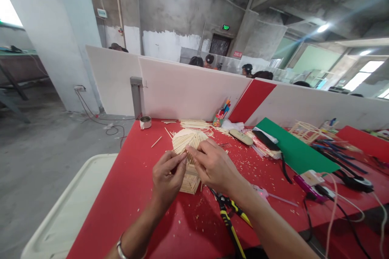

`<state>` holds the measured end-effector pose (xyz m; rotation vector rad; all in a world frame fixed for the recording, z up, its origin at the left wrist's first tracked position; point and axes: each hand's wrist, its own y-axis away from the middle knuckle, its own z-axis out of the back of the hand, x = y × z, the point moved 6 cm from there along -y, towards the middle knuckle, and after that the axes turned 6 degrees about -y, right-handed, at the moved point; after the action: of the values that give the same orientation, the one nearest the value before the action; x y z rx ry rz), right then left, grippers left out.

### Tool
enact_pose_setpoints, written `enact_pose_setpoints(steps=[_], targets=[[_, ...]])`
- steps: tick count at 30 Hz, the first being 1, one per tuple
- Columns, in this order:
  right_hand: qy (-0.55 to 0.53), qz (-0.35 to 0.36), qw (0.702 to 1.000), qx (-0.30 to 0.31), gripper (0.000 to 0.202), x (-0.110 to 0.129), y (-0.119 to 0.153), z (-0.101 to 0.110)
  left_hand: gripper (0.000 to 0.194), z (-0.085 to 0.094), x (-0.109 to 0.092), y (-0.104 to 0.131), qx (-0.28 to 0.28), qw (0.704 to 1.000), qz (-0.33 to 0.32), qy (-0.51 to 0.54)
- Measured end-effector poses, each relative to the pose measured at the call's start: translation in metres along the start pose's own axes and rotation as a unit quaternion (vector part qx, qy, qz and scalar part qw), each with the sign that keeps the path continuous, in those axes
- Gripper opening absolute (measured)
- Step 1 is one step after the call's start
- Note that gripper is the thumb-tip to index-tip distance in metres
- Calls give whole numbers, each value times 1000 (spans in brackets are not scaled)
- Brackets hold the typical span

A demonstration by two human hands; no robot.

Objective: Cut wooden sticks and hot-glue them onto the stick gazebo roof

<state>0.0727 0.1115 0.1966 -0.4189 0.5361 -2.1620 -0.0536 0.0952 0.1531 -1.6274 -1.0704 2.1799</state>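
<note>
A small model built of thin wooden sticks (pixel 191 184) stands on the red table, its fanned top rising behind my fingers. My left hand (pixel 170 172) is closed in a pinch at the model's near left side. From the right, my right hand (pixel 212 166) meets it, thumb and fingers also pinched together against the stick top. Whatever lies between the fingertips is too small and covered to make out. Pliers with yellow and black handles (pixel 226 218) lie below my right wrist. Partly hidden by my right forearm is a pink glue gun (pixel 260 192) with a glue stick (pixel 282 199) beside it.
Loose sticks (pixel 194 124) lie behind the model, near a tin (pixel 145 122) and a pen cup (pixel 218 119). To the right are a green board (pixel 294 147), a purple power strip (pixel 308 189) and cables. A white partition (pixel 188 89) closes the back; people's heads show beyond.
</note>
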Motion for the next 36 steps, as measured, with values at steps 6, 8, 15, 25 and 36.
enact_pose_setpoints(steps=[6,8,15,25,36], targets=[[-11,3,1000,-8,40,0,2,1,22,0,-1,0,-16,998,-64,4],[-13,3,1000,-8,40,0,2,0,22,0,-1,0,-15,998,-67,0],[-1,2,1000,-5,39,-1,2,-1,24,2,-5,-1,-3,997,-71,-16],[14,7,1000,-9,41,0,1,-1,30,2,-7,-2,4,996,-81,-34],[16,6,1000,-9,42,1,1,-2,33,2,-6,-1,9,996,-78,-31]])
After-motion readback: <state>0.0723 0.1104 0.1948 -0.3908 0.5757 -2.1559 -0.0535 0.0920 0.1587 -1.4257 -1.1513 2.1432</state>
